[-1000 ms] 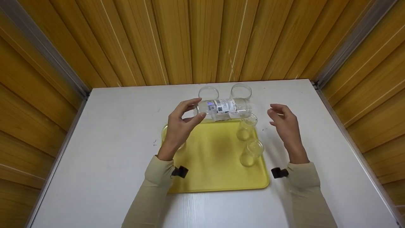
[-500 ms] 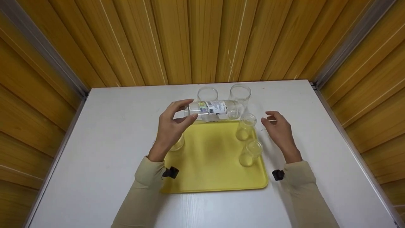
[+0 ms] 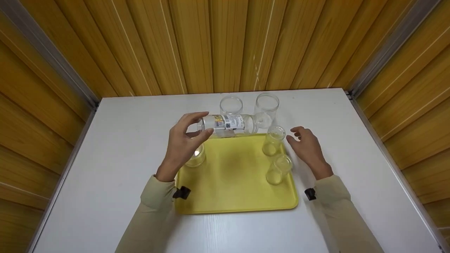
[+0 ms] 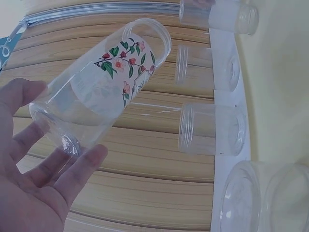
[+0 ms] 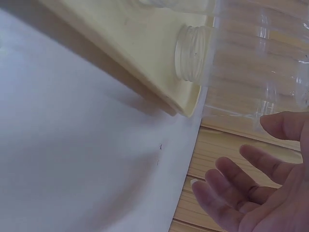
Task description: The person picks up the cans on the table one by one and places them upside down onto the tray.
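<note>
My left hand (image 3: 181, 146) grips a clear plastic jar (image 3: 228, 123) by its base end, thumb on one side and fingers on the other. Held lengthwise above the far edge of the yellow tray (image 3: 239, 186), the jar points its uncapped mouth to the right. Its label (image 4: 128, 67) bears a flower print in the left wrist view and printed text and codes in the head view. My right hand (image 3: 307, 149) holds nothing, its fingers loosely bent. Beside it an upside-down clear jar (image 3: 273, 140) stands on the tray; in the right wrist view the threaded neck (image 5: 190, 53) faces the tray.
Another clear jar (image 3: 279, 170) stands upside down at the tray's right side. At its left, one more jar (image 3: 197, 158) is partly hidden by my left hand. Behind the tray, two upright jars (image 3: 231, 103) stand on the white table (image 3: 116, 158), near the wood-patterned wall (image 3: 225, 45).
My left hand has carried the jar to the left and slightly nearer, turning it a little. My right hand has moved left and down towards the jars on the tray.
</note>
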`<state>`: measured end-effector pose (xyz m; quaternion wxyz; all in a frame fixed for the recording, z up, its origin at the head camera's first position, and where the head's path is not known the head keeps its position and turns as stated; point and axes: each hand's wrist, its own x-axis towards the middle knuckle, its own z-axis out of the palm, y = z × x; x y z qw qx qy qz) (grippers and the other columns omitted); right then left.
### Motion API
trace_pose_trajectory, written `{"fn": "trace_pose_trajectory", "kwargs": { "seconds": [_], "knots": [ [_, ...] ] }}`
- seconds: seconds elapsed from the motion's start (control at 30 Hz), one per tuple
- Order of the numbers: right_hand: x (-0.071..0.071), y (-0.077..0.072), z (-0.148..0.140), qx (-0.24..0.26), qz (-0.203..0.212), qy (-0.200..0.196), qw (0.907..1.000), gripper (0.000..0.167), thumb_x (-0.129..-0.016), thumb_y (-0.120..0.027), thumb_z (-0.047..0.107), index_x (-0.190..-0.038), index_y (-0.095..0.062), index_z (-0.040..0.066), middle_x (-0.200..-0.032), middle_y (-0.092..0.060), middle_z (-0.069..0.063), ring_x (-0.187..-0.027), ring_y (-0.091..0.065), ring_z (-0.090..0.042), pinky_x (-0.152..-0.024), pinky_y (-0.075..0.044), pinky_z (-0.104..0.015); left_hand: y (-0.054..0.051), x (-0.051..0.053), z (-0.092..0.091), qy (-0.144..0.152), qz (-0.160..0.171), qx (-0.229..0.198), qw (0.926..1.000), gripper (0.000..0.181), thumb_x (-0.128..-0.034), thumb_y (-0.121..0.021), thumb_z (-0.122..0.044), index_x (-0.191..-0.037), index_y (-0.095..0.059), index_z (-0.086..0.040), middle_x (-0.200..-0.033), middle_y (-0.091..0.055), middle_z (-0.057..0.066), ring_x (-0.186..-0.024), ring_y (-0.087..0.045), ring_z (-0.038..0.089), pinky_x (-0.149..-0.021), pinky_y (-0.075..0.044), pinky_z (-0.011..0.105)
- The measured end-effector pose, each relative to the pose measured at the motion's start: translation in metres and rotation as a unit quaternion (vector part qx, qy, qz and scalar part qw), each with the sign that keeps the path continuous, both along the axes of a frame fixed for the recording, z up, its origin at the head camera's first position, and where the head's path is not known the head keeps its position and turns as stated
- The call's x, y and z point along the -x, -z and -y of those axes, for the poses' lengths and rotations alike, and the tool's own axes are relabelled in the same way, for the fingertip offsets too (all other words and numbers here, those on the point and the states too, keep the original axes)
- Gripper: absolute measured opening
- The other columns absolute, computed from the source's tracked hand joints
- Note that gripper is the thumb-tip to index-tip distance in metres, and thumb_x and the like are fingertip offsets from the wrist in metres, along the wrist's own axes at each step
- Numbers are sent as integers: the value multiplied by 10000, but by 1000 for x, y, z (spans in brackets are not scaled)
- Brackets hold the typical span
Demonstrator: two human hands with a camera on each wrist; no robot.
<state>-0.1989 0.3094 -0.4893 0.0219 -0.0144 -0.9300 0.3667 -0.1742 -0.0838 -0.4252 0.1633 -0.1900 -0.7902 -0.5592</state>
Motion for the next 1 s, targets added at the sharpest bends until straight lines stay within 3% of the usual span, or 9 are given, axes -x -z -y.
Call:
{"fn": "trace_pose_trajectory", "kwargs": {
  "seconds": [0.2,0.6,1.0],
  "knots": [
    [0,6,1,-507,-23,-218,9985,430,-1049,-609,204,-1353,-616,-99,-1243,-590,-334,-1136,-587,-483,-924,-495,-610,-2,-3,5,-11,20,183,9998,446,-954,-817,-156,-1380,-698,-101,-1358,-652,61,-1257,-626,308,-879,-616,367],
    [0,19,5,-1140,36,-546,9920,393,-1046,-628,215,-1296,-646,-87,-1199,-591,-300,-1084,-583,-450,-864,-514,-587,-6,-4,11,41,-37,493,9988,440,-958,-817,-155,-1380,-698,-112,-1356,-650,64,-1254,-625,276,-875,-616,368],
    [3,27,12,-1692,368,-765,9819,458,-1059,-603,256,-1342,-591,-104,-1194,-545,-316,-1112,-566,-491,-873,-524,-622,-23,-2,13,100,-73,1071,9942,424,-954,-815,-183,-1357,-712,-100,-1337,-666,80,-1224,-637,312,-842,-629,465]
  ]
}}
